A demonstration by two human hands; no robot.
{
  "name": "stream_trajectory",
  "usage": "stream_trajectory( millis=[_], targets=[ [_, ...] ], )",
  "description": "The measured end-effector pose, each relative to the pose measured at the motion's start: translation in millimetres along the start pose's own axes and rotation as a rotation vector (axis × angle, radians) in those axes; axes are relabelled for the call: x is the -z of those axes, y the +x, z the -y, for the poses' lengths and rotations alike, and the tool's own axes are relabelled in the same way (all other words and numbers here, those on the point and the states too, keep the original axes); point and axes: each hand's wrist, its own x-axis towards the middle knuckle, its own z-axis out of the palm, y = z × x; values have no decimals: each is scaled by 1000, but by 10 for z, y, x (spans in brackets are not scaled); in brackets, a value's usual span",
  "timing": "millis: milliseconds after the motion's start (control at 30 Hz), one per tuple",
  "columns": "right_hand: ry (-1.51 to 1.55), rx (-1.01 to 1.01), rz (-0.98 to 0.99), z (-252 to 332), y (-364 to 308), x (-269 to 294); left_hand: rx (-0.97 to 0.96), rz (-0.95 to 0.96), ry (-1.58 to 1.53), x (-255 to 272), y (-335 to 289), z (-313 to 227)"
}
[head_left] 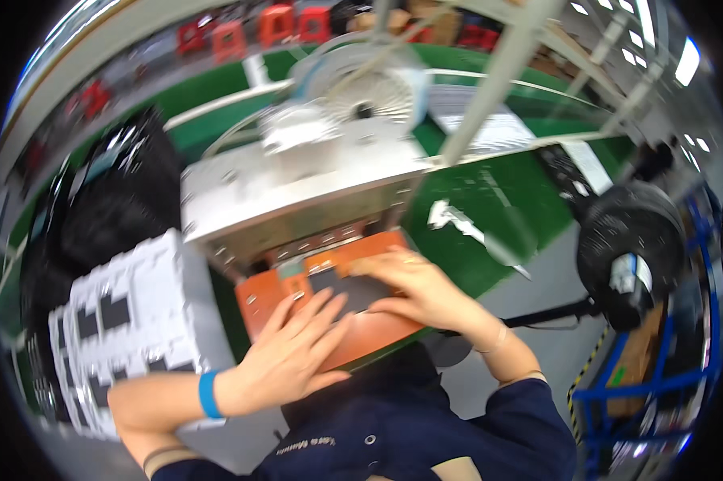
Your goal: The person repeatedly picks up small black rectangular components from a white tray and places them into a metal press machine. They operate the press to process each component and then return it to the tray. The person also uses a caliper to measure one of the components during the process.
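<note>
An orange plate (pixel 365 341) lies at the front of a silver metal fixture (pixel 297 196) that resembles a press. On the plate rests a flat dark grey piece (pixel 353 291), with small orange and pale green parts along its far left side. My left hand (pixel 289 353), with a blue band at the wrist, reaches over the plate's near left part. Its fingers are stretched out and their tips meet the dark piece's near left edge. Over the piece's right side lies my right hand (pixel 422 293), thumb and fingers apart. Motion blur hides the exact contact.
Left stand white trays (pixel 149 309) holding dark pieces, with black wrapped bundles (pixel 121 192) behind. A caliper-like tool (pixel 462 224) lies on the green mat (pixel 450 268). At right is a black round device (pixel 630 248) on an arm. Behind the fixture sits a clear reel (pixel 377 84).
</note>
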Motion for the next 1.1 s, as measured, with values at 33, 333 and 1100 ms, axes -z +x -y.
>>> stream_trajectory(
  millis=[33,333,1100],
  targets=[
    [-25,-9,10,39,58,11,7,-9,-4,-3,-50,20],
    [-147,101,-39,44,522,-101,1,-60,-6,-130,-105,81],
    [-461,216,-52,34,561,-274,0,-17,38,-116,-80,115]
  ],
)
